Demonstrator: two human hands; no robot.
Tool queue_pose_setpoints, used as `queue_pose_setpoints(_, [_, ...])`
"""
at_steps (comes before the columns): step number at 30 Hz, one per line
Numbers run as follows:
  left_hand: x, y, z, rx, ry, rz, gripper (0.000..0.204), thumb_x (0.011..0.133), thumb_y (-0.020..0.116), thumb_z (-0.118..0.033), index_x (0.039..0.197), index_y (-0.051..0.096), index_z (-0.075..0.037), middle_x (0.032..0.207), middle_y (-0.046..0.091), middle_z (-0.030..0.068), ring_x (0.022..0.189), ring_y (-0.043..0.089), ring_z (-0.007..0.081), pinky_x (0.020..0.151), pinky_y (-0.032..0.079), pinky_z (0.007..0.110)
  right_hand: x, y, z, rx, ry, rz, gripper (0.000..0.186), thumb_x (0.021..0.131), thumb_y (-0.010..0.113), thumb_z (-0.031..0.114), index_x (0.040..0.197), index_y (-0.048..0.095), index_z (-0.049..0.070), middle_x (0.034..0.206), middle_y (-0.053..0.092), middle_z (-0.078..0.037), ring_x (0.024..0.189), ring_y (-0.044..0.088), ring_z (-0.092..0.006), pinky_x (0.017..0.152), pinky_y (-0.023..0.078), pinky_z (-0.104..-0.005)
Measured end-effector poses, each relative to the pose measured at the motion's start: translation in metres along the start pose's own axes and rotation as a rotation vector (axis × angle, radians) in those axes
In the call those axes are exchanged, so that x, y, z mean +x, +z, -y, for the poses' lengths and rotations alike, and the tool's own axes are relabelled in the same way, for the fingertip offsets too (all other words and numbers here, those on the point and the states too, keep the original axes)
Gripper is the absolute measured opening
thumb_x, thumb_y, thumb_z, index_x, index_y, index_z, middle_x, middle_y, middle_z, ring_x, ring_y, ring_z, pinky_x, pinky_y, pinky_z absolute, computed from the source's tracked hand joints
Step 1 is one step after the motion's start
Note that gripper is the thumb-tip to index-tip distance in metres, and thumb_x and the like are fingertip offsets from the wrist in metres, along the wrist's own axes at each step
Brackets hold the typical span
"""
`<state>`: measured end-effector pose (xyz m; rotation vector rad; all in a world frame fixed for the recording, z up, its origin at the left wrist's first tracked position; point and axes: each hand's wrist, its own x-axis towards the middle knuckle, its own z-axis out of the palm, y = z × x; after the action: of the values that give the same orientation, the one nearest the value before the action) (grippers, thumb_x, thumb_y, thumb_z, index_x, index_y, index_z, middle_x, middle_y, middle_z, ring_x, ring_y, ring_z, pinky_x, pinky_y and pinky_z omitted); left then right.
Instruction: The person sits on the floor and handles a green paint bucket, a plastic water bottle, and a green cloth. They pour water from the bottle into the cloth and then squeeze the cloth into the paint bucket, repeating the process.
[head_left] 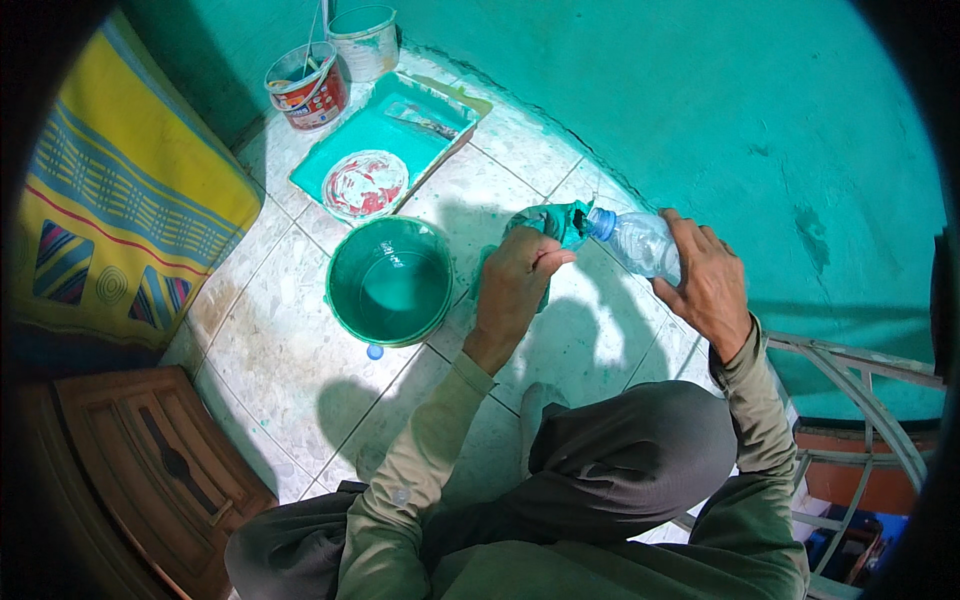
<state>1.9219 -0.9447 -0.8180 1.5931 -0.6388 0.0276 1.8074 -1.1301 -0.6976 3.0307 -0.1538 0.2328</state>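
Note:
My right hand [703,268] is wrapped round the base of a clear plastic bottle [642,243], which lies nearly level. The bottle's blue neck end [601,223] points left and meets a crumpled, teal-smeared thing [563,222] with a dark opening. My left hand [516,285] is closed round that thing; its kind is hard to make out, and part of it is hidden behind my fingers. Left of my left hand stands a bucket [428,322] coated inside with teal paint, some liquid paint at its bottom. A small blue bottle cap [375,352] lies on the tiles beside it.
Beyond the bucket is a teal paint tray [318,178] holding a paint-smeared round lid [366,185] and a scraper-like tool [420,119]. Two pails [310,103] stand behind. A yellow patterned cloth [150,170] hangs left, above wooden furniture [150,450]. A metal frame [850,365] is at right.

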Motion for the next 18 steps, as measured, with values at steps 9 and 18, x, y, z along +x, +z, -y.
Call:
queue_pose_setpoints(9, [0.0004,-0.0004,-0.0012,0.024,0.023,0.002,0.022,0.078,0.077,-0.017,0.078,0.061,-0.003,0.069,0.056,0.0022,0.055,0.048,0.0074,0.050,0.041,0.024,0.0010,-0.0055,0.0012,-0.054,0.009,0.023,0.077,0.063,0.079,0.017,0.131,0.044,0.007,0.105,0.058,-0.009,0.093,0.058,-0.0285,0.078,0.048,-0.0452])
queue_pose_setpoints(18, [-0.0001,0.0005,0.0012,-0.005,0.005,0.005,0.022,0.078,0.077,-0.017,0.077,0.061,-0.003,0.069,0.056,0.0022,0.054,0.048,0.0074,0.049,0.041,0.025,0.0005,-0.0069,0.0000,-0.073,0.010,0.024,0.079,0.063,0.078,0.016,0.133,0.043,0.008,0.107,0.058,-0.009,0.095,0.057,-0.0288,0.081,0.048,-0.0466])
